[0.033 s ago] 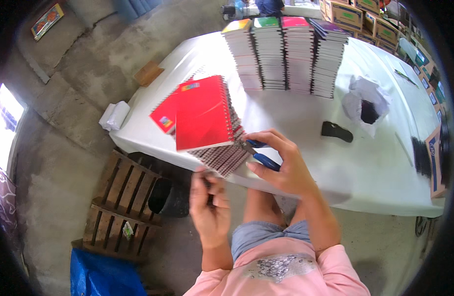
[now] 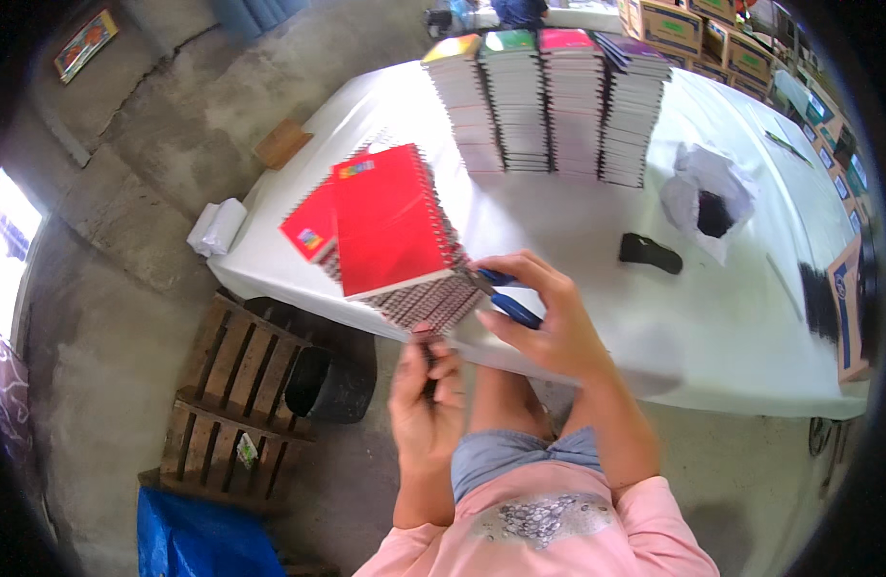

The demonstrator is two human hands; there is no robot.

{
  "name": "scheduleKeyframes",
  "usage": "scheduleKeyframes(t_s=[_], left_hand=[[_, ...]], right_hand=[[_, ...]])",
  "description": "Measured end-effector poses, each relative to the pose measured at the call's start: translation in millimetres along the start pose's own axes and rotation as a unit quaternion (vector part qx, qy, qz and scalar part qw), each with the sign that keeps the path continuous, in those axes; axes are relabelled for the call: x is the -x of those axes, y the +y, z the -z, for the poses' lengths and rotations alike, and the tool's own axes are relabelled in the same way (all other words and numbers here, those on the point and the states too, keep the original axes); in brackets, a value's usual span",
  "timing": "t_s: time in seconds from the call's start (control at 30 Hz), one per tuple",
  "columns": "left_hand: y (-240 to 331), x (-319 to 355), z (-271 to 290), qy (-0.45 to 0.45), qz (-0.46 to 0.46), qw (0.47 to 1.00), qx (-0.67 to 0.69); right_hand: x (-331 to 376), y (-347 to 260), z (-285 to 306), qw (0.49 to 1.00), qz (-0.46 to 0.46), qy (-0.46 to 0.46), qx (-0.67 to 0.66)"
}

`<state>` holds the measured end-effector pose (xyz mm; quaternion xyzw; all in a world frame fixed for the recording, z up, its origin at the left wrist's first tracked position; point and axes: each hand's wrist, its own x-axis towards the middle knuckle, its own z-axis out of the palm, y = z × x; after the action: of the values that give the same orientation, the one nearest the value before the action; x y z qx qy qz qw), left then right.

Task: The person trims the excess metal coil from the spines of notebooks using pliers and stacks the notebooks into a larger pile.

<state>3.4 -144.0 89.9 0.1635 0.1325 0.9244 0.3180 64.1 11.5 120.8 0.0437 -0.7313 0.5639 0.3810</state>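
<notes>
On the table (image 2: 732, 337), a notebook pile (image 2: 390, 231) lies front-left of four stacks (image 2: 570, 111), a bag (image 2: 691, 178) to their right.

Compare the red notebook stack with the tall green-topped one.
The red stack sits nearer you; the green-topped stack stands farther back, in a row. Pliers are at the red stack's edge, none at the green-topped stack. Both are spiral-bound notebooks.

Blur leaves unclear whether the left fingers (image 2: 449, 367) hold anything.
</notes>
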Motion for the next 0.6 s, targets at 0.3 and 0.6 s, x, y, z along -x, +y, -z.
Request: scheduleKeyframes(t_s=[0.3, 0.6], left_hand=[[-112, -69, 16, 0.126, 0.111, 0.982, -0.087], [-279, -184, -61, -0.021, 0.365, 0.929, -0.060]], right_hand=[[-13, -7, 17, 0.997, 0.050, 0.056, -0.003], [-48, -34, 32, 0.995, -0.003, -0.059, 0.082]])
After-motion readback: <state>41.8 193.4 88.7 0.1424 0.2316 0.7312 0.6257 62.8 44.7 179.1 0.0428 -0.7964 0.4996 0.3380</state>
